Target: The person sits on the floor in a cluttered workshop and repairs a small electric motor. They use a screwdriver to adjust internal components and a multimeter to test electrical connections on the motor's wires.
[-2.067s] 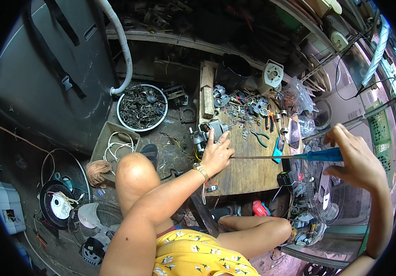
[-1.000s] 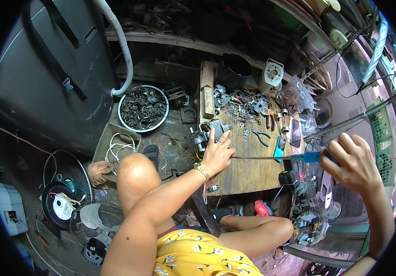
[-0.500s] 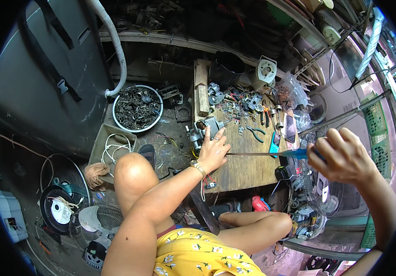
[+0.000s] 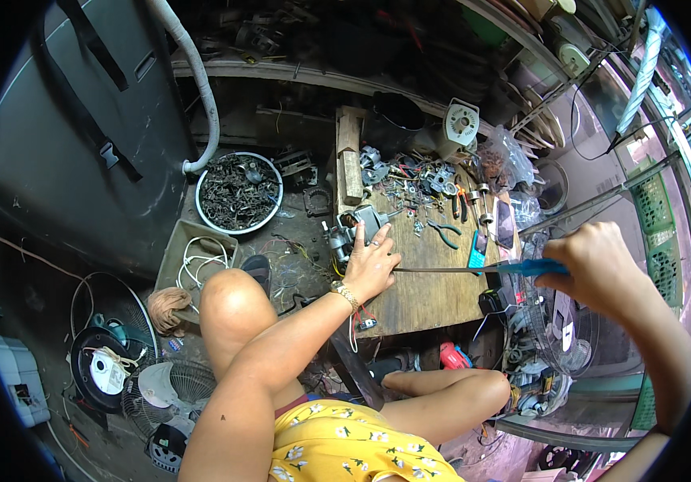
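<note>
My left hand [image 4: 371,265], with a watch at the wrist, grips a metal fan motor [image 4: 369,218] on the plywood board [image 4: 430,305]. My right hand [image 4: 590,259] is closed round the blue handle of a long screwdriver [image 4: 534,267], whose thin shaft lies horizontally across to the motor; its tip is hidden at my left fingers. Small metal parts [image 4: 409,173], green-handled pliers [image 4: 446,235], orange-handled pliers [image 4: 459,205] and a turquoise object [image 4: 476,252] lie on the board. A small component on wires [image 4: 367,324] is near my left wrist.
A white-rimmed basin [image 4: 277,201] of metal scraps and a box [image 4: 165,269] with cable are left of the board. A dark bucket [image 4: 397,112] stands behind it. Fan grilles [image 4: 558,353] crowd the right side, more fan parts [image 4: 161,386] the left floor. My knee [image 4: 233,301] is nearby.
My right hand has risen from an open-fingered hold to a closed grip on the screwdriver handle and turned over slightly. My left hand stays on the motor; the view has shifted slightly.
</note>
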`<state>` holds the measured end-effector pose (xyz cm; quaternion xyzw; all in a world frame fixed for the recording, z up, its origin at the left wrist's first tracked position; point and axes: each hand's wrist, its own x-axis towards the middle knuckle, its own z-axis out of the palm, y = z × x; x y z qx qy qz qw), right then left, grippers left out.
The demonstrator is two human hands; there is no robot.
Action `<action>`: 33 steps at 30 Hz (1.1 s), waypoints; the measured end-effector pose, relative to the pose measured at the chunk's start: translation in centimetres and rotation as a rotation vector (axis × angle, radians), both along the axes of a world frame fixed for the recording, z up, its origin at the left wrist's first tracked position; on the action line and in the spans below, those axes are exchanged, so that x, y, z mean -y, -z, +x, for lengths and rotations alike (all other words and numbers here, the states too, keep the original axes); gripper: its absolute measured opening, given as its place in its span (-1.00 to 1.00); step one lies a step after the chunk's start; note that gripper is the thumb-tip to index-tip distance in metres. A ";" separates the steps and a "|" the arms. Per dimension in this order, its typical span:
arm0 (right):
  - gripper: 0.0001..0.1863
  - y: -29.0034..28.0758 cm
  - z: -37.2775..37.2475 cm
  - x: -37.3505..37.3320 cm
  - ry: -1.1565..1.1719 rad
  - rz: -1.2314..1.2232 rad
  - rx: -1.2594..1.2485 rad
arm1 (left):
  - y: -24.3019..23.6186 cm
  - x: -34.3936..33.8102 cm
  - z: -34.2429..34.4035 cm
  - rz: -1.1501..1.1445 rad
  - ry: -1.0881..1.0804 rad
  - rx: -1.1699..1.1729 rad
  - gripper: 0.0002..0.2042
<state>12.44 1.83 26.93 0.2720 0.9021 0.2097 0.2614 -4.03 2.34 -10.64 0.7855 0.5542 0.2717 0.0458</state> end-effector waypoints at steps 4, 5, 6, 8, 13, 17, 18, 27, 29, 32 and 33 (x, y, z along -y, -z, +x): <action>-0.67 -0.8 1.1 -1.8 0.683 -0.363 -0.129 | -0.2 0.0 0.1 -0.040 0.010 -0.006 -0.78; -0.70 -0.9 0.5 -1.4 0.488 -0.268 -0.115 | -0.2 -0.1 -0.1 -0.036 -0.001 -0.006 -0.78; -0.73 -1.2 -0.3 -0.4 0.305 -0.173 -0.105 | -0.2 0.0 -0.1 -0.032 0.000 -0.008 -0.78; -0.79 -1.0 -0.2 -0.1 -0.303 0.123 -0.026 | -0.2 -0.1 0.0 -0.023 0.006 -0.021 -0.77; -0.80 -0.8 0.3 0.2 -0.296 0.081 -0.053 | -0.2 -0.2 0.0 0.029 0.011 0.010 -0.77; -0.65 -2.0 -2.1 -0.9 0.588 -0.193 -0.211 | 0.2 -0.1 -0.1 0.033 0.004 -0.004 -0.76; -0.64 -2.2 -2.1 -1.0 0.576 -0.206 -0.221 | 0.2 -0.1 -0.1 0.037 0.004 0.001 -0.76; -0.83 0.0 0.2 0.0 -0.508 0.106 -0.080 | -0.8 0.3 -0.4 -0.033 0.029 -0.152 -0.24; -0.80 -0.6 -0.3 -0.1 -0.051 -0.042 -0.151 | -0.9 0.3 -0.2 -0.048 0.031 -0.166 -0.22; -0.71 -0.7 -0.6 -0.6 0.235 -0.101 -0.225 | -1.1 0.2 -0.4 -0.047 0.020 -0.194 -0.22; -0.68 -0.7 -0.5 -0.6 0.270 -0.094 -0.238 | -1.2 0.2 -0.3 -0.057 0.024 -0.204 -0.21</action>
